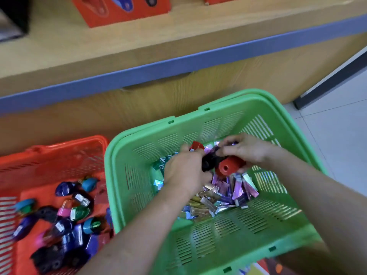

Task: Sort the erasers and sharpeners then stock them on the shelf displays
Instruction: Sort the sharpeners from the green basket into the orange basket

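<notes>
I'd judge the sorting well along but not finished, and the stocking not begun as far as I can see: the shelf (139, 42) above shows only orange boxes (119, 8) and bare wood in front of them. The red basket (59, 153) on my left holds the sharpeners (65, 217) already pulled out, roughly 15 of them, blue, purple, green and black, lying loose on its floor. The green basket (198, 245) in front of me holds a heap of foil-wrapped erasers (224, 195), purple, gold and silver, with at least 3 sharpeners among them near the far wall. Both my hands are down in that basket. My left hand (184, 171) is curled round a black sharpener (210, 162), gripping it firmly. My right hand (248, 149) has its fingers bent over a red sharpener (226, 168), holding it from above, its hole facing me; the 2 sharpeners touch between my hands. Another red one (196, 145) sits just behind my left knuckles. What is left, I reckon: move these 3 across, check the heap, then stock the shelf.
</notes>
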`<state>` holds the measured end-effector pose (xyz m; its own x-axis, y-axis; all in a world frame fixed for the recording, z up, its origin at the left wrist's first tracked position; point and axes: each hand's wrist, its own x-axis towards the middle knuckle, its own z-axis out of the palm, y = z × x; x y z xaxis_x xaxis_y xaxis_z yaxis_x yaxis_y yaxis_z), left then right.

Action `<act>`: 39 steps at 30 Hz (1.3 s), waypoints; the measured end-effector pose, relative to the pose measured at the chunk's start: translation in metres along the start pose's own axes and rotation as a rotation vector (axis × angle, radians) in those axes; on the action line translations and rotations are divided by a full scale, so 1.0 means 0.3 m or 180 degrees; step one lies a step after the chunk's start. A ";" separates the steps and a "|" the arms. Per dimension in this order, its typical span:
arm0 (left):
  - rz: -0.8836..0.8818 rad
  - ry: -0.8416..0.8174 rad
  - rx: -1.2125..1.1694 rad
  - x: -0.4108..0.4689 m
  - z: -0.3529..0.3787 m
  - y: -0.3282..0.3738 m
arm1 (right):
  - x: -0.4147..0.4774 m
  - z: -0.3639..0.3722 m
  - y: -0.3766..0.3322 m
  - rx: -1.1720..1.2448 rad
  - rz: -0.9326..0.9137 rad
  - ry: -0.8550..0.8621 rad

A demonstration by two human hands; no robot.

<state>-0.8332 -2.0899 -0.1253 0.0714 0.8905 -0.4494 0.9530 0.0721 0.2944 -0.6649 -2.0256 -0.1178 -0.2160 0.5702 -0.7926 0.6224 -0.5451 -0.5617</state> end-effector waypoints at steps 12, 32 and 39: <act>-0.1440 0.0657 -0.0475 -0.571 -0.461 -0.669 | -0.338 0.566 -0.526 0.0256 -0.1512 -0.1205; -0.0888 0.1752 -0.1367 -0.594 -0.271 -0.740 | -0.347 0.700 -0.543 -0.0380 -0.1962 -0.0575; 0.0490 0.1557 -0.1170 -0.466 -0.309 -0.270 | -0.245 0.227 -0.338 -0.1300 -0.1127 0.0060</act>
<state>-0.9476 -2.1785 -0.0081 -0.0262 0.9991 0.0334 0.7727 -0.0010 0.6347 -0.7633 -2.0540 -0.0188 -0.4544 0.6886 -0.5651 0.7566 -0.0365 -0.6529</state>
